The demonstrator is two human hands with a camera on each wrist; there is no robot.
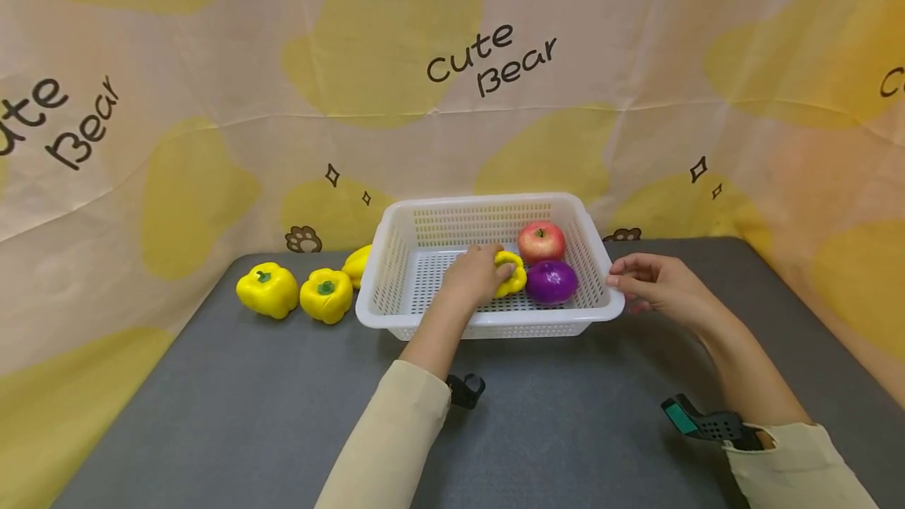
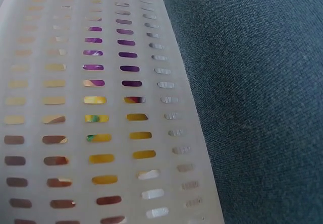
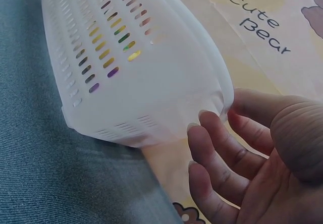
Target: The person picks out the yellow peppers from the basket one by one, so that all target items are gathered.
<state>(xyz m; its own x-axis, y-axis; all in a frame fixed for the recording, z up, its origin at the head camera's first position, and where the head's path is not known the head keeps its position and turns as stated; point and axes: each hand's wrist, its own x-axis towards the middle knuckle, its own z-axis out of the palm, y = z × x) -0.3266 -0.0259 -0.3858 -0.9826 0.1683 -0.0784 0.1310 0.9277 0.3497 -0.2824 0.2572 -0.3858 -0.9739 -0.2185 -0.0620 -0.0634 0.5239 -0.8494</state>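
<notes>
My left hand (image 1: 472, 280) reaches over the near rim into a white slotted plastic basket (image 1: 488, 322) and grips a yellow bell pepper (image 1: 514, 276) low inside it. Beside that pepper lie a purple, glossy oval vegetable or fruit (image 1: 551, 282) and a red apple (image 1: 541, 243). My right hand (image 1: 661, 289) pinches the basket's rim at the right end, thumb on the rim, the other fingers (image 3: 202, 138) curled loosely below. In the left wrist view the basket wall (image 2: 166, 193) hides most of my left hand; yellow and purple show through its slots.
Left of the basket stand two yellow bell peppers, one farther out (image 1: 267, 290) and one nearer (image 1: 326, 296). Another yellow item (image 1: 357, 265) sits partly behind the basket's left end. A printed cloth (image 1: 382, 38) hangs behind the grey table (image 1: 537, 430).
</notes>
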